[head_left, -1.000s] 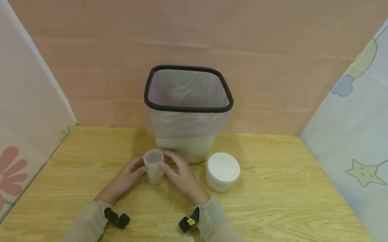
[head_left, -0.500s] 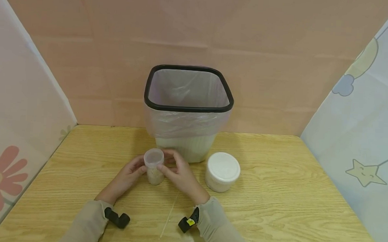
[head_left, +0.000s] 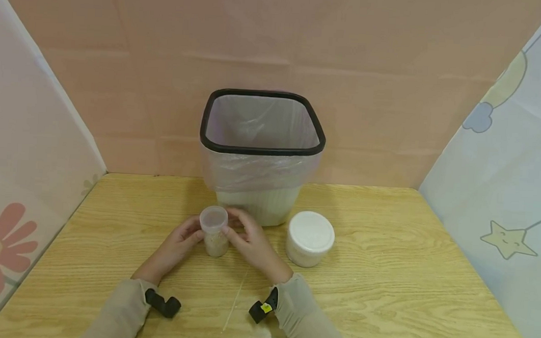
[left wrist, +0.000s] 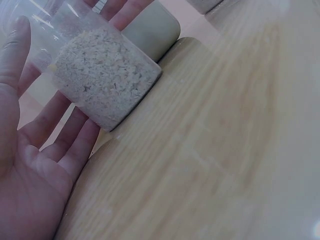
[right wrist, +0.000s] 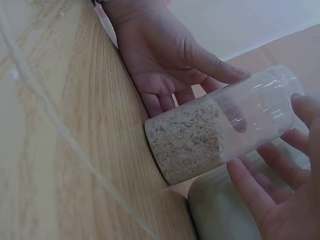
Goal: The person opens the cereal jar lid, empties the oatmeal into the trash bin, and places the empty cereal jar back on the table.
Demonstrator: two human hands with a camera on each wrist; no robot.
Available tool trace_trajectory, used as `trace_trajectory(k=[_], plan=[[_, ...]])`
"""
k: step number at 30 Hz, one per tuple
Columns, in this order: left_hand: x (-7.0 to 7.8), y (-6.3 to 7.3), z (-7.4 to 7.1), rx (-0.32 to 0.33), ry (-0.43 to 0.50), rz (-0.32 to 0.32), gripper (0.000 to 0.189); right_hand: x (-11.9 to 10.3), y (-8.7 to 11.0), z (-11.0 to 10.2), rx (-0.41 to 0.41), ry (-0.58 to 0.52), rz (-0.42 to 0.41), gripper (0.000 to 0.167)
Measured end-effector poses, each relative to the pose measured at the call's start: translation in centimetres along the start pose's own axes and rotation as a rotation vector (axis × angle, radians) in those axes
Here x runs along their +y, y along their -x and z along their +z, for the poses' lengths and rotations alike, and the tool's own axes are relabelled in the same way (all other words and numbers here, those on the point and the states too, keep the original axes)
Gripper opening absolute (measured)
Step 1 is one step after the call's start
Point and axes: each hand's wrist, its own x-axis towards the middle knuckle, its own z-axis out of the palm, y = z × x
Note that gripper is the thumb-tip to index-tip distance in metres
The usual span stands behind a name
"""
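Note:
A clear plastic jar (head_left: 214, 237) with a translucent top stands upright on the table, filled a little over halfway with pale flaky bits, seen close up in both wrist views. My left hand (head_left: 176, 246) holds it from the left, with its thumb near the top and its other fingers behind the jar (left wrist: 100, 80). From the right, my right hand (head_left: 255, 245) holds the same jar (right wrist: 187, 140), its thumb at the upper side and its fingertips along the back. A thin pale strip (head_left: 235, 302) lies on the table between the forearms.
Directly behind the hands stands a white waste bin with a black rim (head_left: 262, 151) and a clear bag liner. A round white lidded tub (head_left: 310, 238) is right of my right hand. Fabric or paper screens enclose the wooden table (head_left: 407, 278) on three sides.
The right thumb shifts slightly along the jar's upper side. Otherwise the jar and both hands stay in place.

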Motion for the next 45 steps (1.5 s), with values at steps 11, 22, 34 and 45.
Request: trace_trajectory(k=[11, 22, 34, 45], plan=[[0.1, 0.0, 0.0, -0.009, 0.005, 0.031, 0.043, -0.6, -0.2, 0.0, -0.005, 0.024, 0.008, 0.046], [0.2, -0.1, -0.1, -0.007, -0.003, 0.019, 0.043, -0.6, -0.2, 0.0, 0.017, 0.024, 0.033, 0.041], [0.1, 0.0, -0.1, 0.004, -0.009, 0.032, 0.043, -0.8, -0.4, 0.6, 0.037, 0.043, 0.06, 0.051], [0.3, 0.0, 0.0, 0.001, -0.028, 0.009, 0.043, -0.8, -0.4, 1.0, 0.062, 0.078, 0.034, 0.052]])
